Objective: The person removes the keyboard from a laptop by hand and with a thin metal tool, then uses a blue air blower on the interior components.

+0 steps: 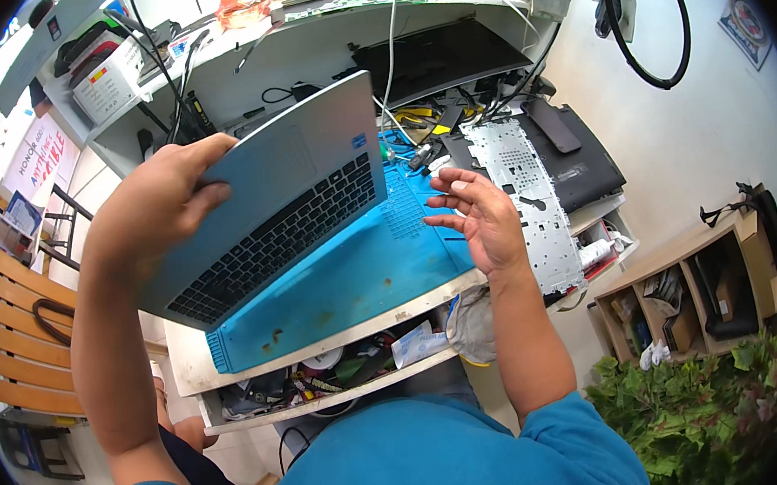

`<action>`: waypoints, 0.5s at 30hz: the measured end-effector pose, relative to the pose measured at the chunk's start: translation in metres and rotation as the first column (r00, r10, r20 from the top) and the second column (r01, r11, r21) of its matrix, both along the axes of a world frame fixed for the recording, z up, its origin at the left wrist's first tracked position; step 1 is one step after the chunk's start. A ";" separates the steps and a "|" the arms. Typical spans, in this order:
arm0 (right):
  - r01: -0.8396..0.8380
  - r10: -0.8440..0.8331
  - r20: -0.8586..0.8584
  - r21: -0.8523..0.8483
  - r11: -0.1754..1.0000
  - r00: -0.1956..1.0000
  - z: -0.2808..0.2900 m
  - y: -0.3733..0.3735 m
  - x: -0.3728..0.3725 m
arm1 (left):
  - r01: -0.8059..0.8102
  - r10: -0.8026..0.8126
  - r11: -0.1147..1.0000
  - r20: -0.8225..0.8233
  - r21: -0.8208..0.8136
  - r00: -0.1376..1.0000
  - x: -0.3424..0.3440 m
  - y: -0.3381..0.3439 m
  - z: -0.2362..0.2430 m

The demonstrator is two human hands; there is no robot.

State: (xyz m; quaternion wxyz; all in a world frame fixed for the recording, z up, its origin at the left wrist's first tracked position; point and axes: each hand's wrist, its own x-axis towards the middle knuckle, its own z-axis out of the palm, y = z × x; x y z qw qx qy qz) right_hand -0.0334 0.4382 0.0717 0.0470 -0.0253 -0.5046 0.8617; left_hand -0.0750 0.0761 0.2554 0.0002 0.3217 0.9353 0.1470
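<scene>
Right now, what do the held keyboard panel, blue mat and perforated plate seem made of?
Keyboard panel: metal or silver-painted plastic; smooth, satin look fits either.
Blue mat: probably rubber or silicone, low sheen, moulded grid.
Perforated plate: likely thin metal, dull silver, punched with holes.

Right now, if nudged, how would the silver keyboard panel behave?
The silver keyboard panel is probably stiff, looking flat though the left hand grips one edge. A far-end nudge could swing it, since the right hand isn't touching it.
</scene>
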 end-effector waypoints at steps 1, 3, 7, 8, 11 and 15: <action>0.002 -0.002 -0.004 0.007 1.000 1.000 0.002 -0.001 -0.001 | 0.008 -0.014 0.999 -0.117 -0.050 0.993 0.005 0.003 -0.005; -0.005 0.005 -0.011 0.018 1.000 1.000 0.006 -0.003 -0.002 | -0.053 0.023 0.985 -0.176 -0.164 0.984 0.017 0.014 -0.006; -0.009 0.008 0.017 0.022 1.000 1.000 0.006 -0.002 0.000 | 0.008 -0.061 0.974 -0.226 -0.226 0.972 0.037 0.028 -0.030; -0.021 0.021 0.021 0.022 1.000 1.000 0.005 -0.002 0.000 | 0.026 -0.089 0.971 -0.259 -0.236 0.962 0.049 0.031 -0.032; -0.056 0.056 0.033 0.015 0.998 0.998 -0.002 0.004 0.005 | 0.038 -0.154 0.952 -0.369 -0.303 0.917 0.079 0.029 -0.066; -0.147 0.120 0.136 0.212 0.966 0.983 -0.017 0.013 0.021 | 0.065 -0.157 0.968 -0.377 -0.244 0.913 0.124 0.033 -0.108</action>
